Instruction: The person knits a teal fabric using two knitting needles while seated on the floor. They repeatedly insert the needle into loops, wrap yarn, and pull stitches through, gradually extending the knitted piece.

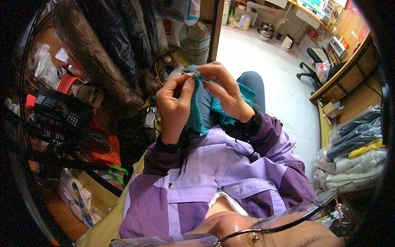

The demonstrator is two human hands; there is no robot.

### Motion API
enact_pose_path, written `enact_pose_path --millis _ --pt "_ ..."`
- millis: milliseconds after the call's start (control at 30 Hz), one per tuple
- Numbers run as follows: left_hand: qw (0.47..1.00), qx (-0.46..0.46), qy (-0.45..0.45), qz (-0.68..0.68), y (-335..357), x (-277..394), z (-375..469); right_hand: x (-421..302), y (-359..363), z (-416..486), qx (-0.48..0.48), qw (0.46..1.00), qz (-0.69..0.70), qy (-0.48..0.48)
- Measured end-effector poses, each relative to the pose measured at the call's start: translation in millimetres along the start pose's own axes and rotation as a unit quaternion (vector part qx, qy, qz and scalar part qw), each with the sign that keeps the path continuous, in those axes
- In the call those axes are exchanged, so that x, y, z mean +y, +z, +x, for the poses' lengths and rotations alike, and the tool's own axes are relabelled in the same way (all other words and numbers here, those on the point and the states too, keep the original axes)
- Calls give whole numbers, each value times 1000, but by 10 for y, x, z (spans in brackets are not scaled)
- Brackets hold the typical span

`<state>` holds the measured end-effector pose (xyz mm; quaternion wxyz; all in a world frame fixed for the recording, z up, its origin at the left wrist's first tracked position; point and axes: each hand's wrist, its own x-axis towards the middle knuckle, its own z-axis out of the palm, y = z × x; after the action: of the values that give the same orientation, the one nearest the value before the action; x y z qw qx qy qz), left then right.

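Observation:
A strip of teal knitting (198, 115) hangs from thin knitting needles (188, 74) held in front of my knees. Thumb and forefinger of my left hand (174, 103) pinch the work near its top edge. On the other side, my right hand (226, 91) curls around the needle end, its thumb and forefinger close to the stitches. More teal knitted fabric (247, 94) lies over my thigh, behind and below the right hand. The exact contact of the right fingertips with needle and yarn is too fine to make out.
Plastic-wrapped garments hang at the upper left, beside a large water bottle (195, 43). Bags clutter the left side, including a black printed bag (61, 108). Bagged folded clothes (358, 148) are stacked at right. An office chair (321, 61) stands on the pale floor (243, 52).

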<state>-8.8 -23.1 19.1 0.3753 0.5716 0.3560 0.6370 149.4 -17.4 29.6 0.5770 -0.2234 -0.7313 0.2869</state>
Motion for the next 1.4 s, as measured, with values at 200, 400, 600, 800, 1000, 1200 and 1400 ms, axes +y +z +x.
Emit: enact_pose_path --millis 200,400,600,800,1000,1200,1400 --pt "978 23 154 137 -13 -52 83 60 10 25 -14 948 -278 -157" --pt "989 14 111 94 -31 -43 26 129 -32 -19 1 956 -263 -128" --pt "997 38 42 -58 -35 -66 45 90 -99 -211 -74 981 -159 -85" --pt "997 48 44 -36 -35 -43 30 67 -142 -229 -118 967 -193 -117" --pt "996 54 69 12 -26 -23 33 83 -110 -217 -110 958 -218 -149" --pt "996 64 65 3 -11 -23 22 113 -102 -213 -96 959 -214 -160" --pt "994 82 63 32 63 -27 -15 87 -24 -187 -42 951 -257 -165"
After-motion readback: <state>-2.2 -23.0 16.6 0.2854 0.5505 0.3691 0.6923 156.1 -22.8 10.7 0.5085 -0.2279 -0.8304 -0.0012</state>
